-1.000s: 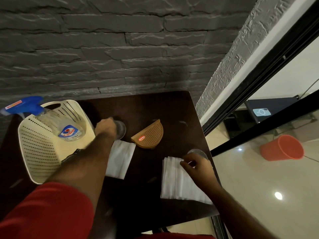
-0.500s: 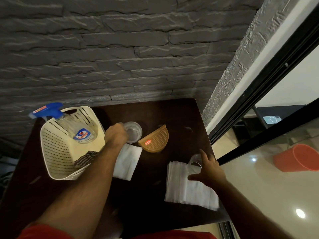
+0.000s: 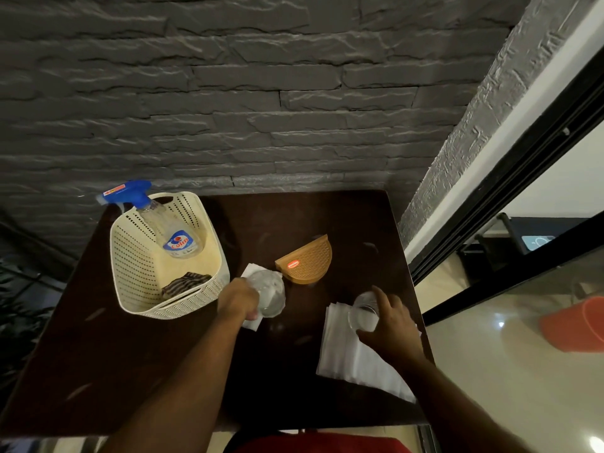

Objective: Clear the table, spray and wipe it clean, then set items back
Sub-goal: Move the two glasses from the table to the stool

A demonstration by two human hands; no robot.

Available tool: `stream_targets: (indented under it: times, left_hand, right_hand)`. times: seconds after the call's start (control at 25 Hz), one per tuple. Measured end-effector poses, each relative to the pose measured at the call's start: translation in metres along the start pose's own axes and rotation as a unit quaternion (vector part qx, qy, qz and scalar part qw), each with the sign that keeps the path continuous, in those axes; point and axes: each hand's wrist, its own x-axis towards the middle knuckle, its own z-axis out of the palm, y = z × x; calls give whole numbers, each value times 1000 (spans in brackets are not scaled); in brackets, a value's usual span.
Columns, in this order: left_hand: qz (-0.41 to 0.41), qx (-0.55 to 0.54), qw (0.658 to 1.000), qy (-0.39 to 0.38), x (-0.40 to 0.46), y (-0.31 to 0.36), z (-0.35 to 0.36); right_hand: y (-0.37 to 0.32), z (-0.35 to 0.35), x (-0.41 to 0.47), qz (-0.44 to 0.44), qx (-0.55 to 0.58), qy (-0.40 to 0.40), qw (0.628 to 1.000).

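On the dark wooden table (image 3: 294, 380) each hand holds a clear glass. My left hand (image 3: 237, 300) grips one glass (image 3: 269, 294), tilted above a white napkin (image 3: 253, 322) beside the basket. My right hand (image 3: 390, 325) grips a second glass (image 3: 362, 313), tilted over the far end of a stack of white napkins (image 3: 354, 361) near the table's right edge. A cream perforated basket (image 3: 140, 273) at the left holds a blue-topped spray bottle (image 3: 173, 233) and a dark striped cloth (image 3: 186, 282). A brown half-round napkin holder (image 3: 307, 264) lies between the glasses.
A grey stone wall (image 3: 261, 93) runs behind the table. Right of the table are a black door frame (image 3: 510, 204), a glossy pale floor and an orange bucket (image 3: 575, 325). The table's right edge lies close beside my right hand.
My left hand has lifted its glass and brought it toward me over the napkin. My right hand has closed round the second glass and tipped it over the napkin stack.
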Motion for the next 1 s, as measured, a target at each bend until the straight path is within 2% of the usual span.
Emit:
stream_targets:
  times: [0.16,0.24,0.32,0.4,0.56,0.64,0.84,1.0]
  left_hand:
    - [-20,-129,991,18,-5,-7,16]
    - [-48,-140,989,2,-6,-13,20]
    - [-59,-137,988,28,-9,-19,26]
    - [-27,-204,978,40,-18,-24,31]
    - [70,-368,927,24,-40,-30,39]
    - [95,-379,919,47,-42,-28,40]
    - [83,-347,931,80,-35,-28,46]
    - [87,-360,920,127,-46,-20,46]
  right_hand:
    - [-2,10,-3,-7,-7,-24,1000]
    - [2,13,-5,-8,-19,-27,999]
    - [7,15,-6,-3,-15,-33,999]
    - [10,14,-5,3,2,-39,999]
    - [14,13,-7,17,61,-40,997]
    - [17,14,-7,33,75,-42,996]
    - [18,14,-5,45,95,-39,994]
    - [12,12,-5,31,136,-20,990]
